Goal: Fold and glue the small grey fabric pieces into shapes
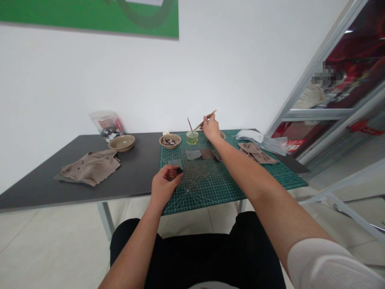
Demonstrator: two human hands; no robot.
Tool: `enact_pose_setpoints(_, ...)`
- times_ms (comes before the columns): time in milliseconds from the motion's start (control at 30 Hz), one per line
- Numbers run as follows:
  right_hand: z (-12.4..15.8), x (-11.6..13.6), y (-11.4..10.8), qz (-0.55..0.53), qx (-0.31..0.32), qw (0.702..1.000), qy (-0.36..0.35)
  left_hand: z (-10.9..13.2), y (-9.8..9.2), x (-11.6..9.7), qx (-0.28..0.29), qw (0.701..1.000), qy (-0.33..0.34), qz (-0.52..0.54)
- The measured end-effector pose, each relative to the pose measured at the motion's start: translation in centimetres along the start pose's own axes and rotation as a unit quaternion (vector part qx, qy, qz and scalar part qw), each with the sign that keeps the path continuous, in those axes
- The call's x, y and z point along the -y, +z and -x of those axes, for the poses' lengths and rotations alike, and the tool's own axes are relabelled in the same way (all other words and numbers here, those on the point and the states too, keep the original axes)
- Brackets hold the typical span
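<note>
Plain white wall [210,68] carried a green poster [90,16]; dark grey surface [75,168] on grey metal legs stood over pale tiled floor [45,249]; aluminium-framed glass partition [331,92] at right.

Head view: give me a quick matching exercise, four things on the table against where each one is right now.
Things:
1. thin wooden stick
2. small dark piece
3. glass jar of yellowish liquid
4. crumpled tan cloth

Places:
A. on the bare grey table, left of the green cutting mat
B. pinched in the left hand
C. held in the right hand
D. standing at the far edge of the mat

Pairs: 1-C, 2-B, 3-D, 4-A
</note>
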State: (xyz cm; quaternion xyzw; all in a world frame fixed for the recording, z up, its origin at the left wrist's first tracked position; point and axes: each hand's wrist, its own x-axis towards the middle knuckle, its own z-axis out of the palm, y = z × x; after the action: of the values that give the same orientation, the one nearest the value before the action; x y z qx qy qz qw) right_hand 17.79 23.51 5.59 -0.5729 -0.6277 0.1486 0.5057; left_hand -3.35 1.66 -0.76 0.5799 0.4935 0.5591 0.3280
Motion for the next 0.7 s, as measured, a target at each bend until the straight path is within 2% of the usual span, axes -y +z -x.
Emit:
enact_pose_setpoints(200,-0.2,0.0,-0.8,0.008,-0.018,1.0,-0.016,-0.1,0.1,0.0,-0.006,1.0,0.001,0.011)
enact_pose_setpoints(367,0.2,0.4,-0.7,0.037,0.012,0.999,-0.025,-0.1,0.1,0.0,-0.007,1.0,0.004,0.023)
enact_pose_setpoints(600,-0.3,3.3,-0.3,0.166,0.037,0.983,-0.069,-0.1,0.2,0.1,-0.004,1.0,0.003,0.025)
enact_pose_setpoints(700,-0.9,4.1,0.4,0.223,0.072,0.969,-0.083,-0.1,0.2,0.1,0.002,1.0,0.002,0.021)
